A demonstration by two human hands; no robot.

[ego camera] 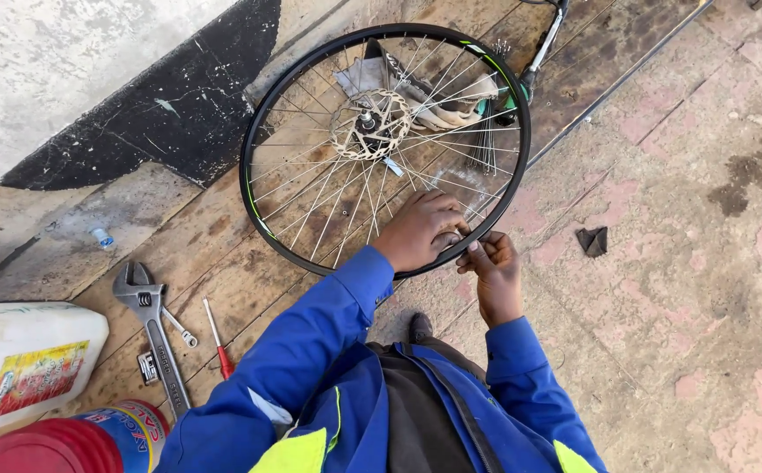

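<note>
Fingers of my left hand curl over the near rim of the bicycle wheel, gripping it; my right hand pinches a spoke beside it. A wrench lies near left.

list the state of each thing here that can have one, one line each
bicycle wheel: bare rim, no tyre, standing tilted on the boards
left hand: gripping the rim at its lower edge
right hand: fingers pinched at the rim
adjustable wrench: lying flat, jaws open
screwdriver: lying flat, unused
white jug: lying on its side
rag: crumpled behind the spokes
</note>
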